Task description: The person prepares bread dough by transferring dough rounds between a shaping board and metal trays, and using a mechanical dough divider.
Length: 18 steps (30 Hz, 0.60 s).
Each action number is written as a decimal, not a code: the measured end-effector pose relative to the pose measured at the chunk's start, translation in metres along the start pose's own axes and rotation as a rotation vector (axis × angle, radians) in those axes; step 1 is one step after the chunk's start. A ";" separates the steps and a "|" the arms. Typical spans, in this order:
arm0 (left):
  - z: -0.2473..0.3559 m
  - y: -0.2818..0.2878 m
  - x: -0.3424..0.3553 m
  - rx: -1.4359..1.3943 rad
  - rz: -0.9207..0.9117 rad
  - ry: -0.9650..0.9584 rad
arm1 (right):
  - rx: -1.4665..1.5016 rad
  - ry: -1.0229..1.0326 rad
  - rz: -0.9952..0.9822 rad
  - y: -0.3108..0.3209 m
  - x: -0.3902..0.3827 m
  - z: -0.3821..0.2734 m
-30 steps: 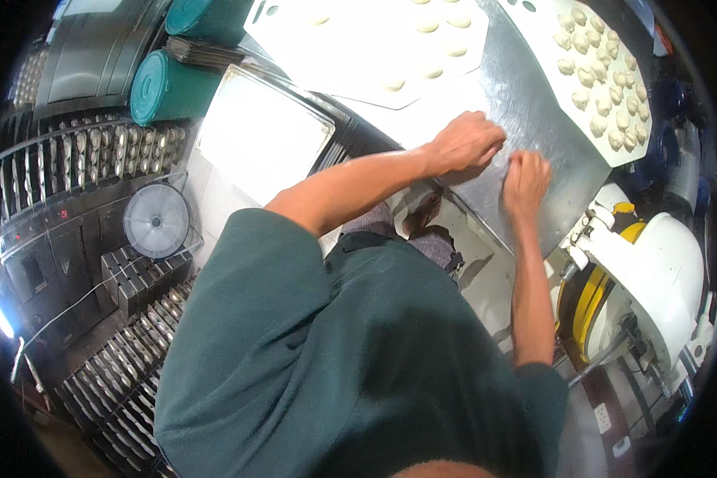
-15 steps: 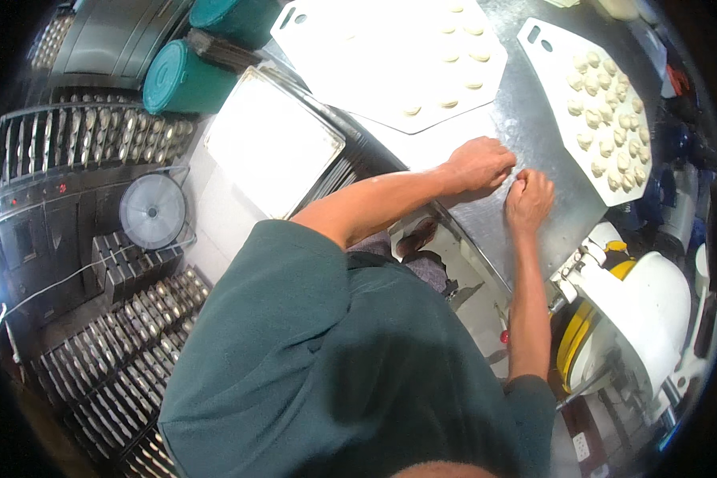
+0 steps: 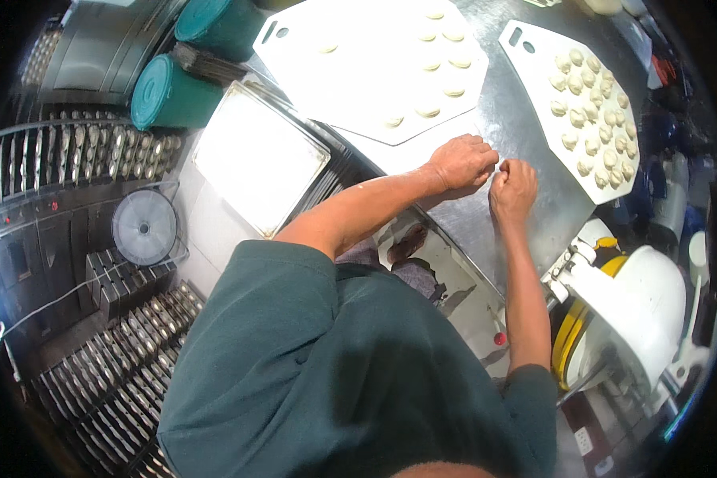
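Above the steel table (image 3: 546, 243) my left hand (image 3: 464, 162) and my right hand (image 3: 513, 191) are close together, fingers curled and closed toward each other. A small pale bit shows between the fingertips, too little to name; the rest of what they may hold is hidden. Beyond my left hand lies a white board (image 3: 358, 76) with several flat dough rounds (image 3: 428, 111) mostly along its right side. Off to the right of my right hand, a second white board (image 3: 534, 88) carries many rounded dough pieces (image 3: 592, 146).
A stack of trays (image 3: 255, 159) stands left of the table. Farther left are green lidded bins (image 3: 153, 92), a round fan (image 3: 144, 227) and racks of filled trays (image 3: 119, 350). A white machine with a yellow rim (image 3: 653, 303) stands close by my right forearm.
The whole scene has shifted slightly left and, at the top, downward as my view turned. Both hands remain together over the table, fingers still closed; the dough pieces lie as before.
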State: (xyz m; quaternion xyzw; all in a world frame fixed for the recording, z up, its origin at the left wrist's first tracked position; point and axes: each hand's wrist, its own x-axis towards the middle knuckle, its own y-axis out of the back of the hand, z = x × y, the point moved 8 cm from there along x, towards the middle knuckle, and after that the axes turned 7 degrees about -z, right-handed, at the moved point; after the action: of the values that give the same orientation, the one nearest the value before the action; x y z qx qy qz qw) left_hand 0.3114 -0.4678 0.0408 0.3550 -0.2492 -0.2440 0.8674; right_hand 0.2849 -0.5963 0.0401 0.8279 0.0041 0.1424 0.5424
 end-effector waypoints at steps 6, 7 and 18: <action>-0.010 0.011 -0.061 -0.184 0.117 0.062 | 0.147 0.165 -0.241 0.007 -0.082 -0.010; -0.018 0.018 -0.067 -0.180 0.065 0.084 | 0.153 0.168 -0.185 0.024 -0.097 -0.009; 0.004 0.000 0.011 -0.059 -0.011 0.042 | 0.018 -0.037 0.066 0.018 0.000 0.013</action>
State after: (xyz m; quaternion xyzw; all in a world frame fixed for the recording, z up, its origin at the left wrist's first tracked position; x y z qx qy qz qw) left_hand 0.3175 -0.4766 0.0466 0.3359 -0.2217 -0.2485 0.8811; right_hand 0.2854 -0.6150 0.0514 0.8351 -0.0320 0.1448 0.5297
